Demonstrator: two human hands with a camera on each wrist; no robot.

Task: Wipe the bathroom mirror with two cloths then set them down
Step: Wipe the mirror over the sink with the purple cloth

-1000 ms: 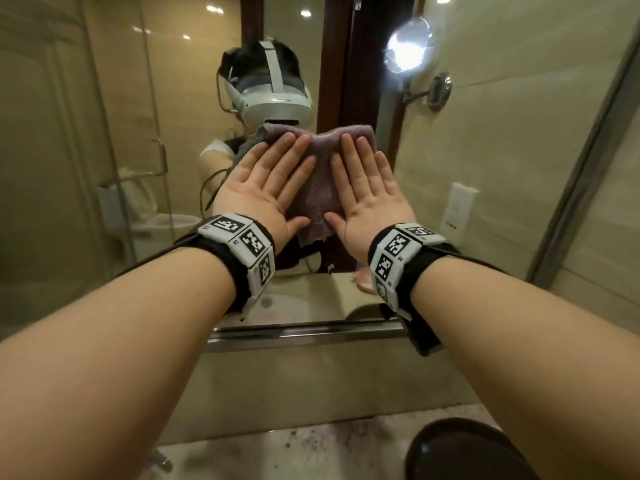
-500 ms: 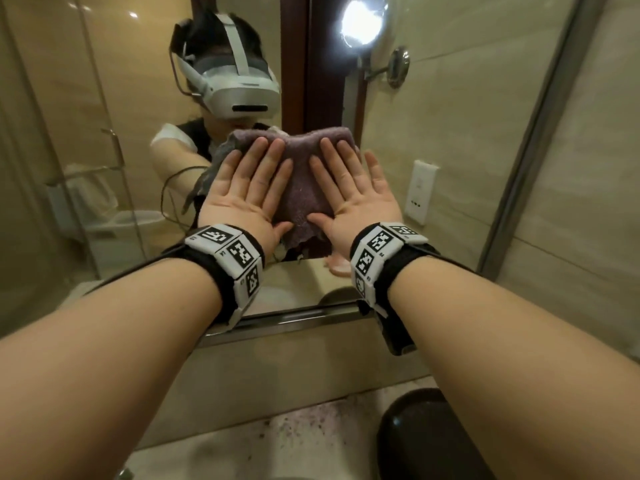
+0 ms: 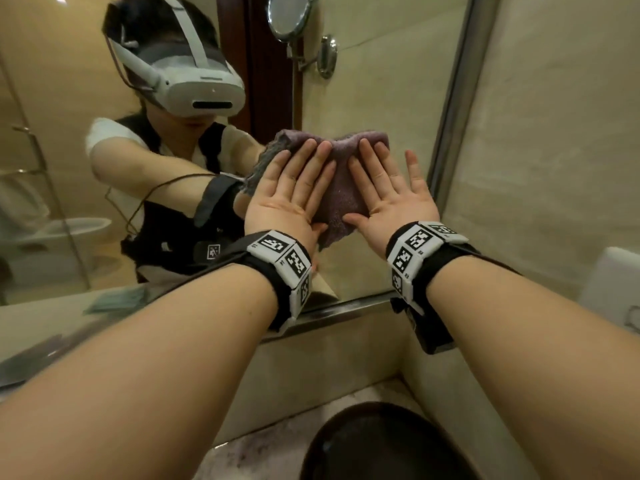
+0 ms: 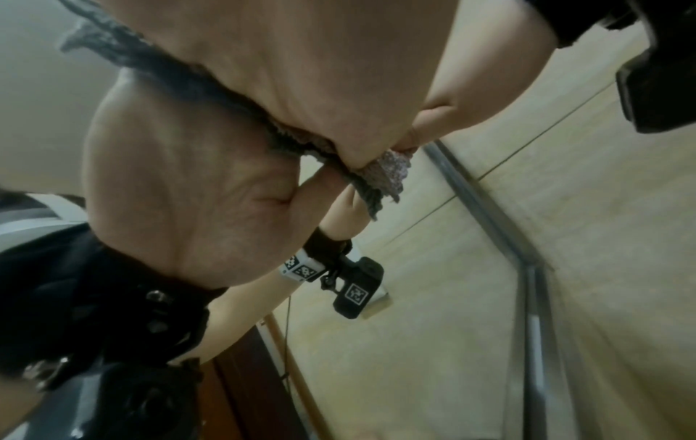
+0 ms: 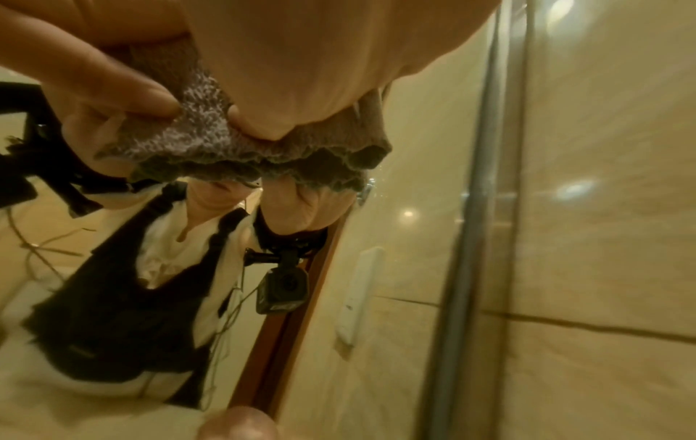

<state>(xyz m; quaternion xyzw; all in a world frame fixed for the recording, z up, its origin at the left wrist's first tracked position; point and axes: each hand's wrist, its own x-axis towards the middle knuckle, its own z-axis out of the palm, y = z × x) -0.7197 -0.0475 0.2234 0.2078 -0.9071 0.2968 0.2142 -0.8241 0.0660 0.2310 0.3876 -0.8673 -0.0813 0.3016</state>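
I see a nubby, matt purple cloth (image 3: 341,202) against the glossy glass mirror (image 3: 381,98), brushed metal frame (image 3: 457,109) alongside.

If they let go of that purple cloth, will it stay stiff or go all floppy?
Probably floppy: the purple cloth bunches into folds between the left hand and right hand, and its edge ruffles in the right wrist view. It looks light, and would likely slide down the mirror once released.
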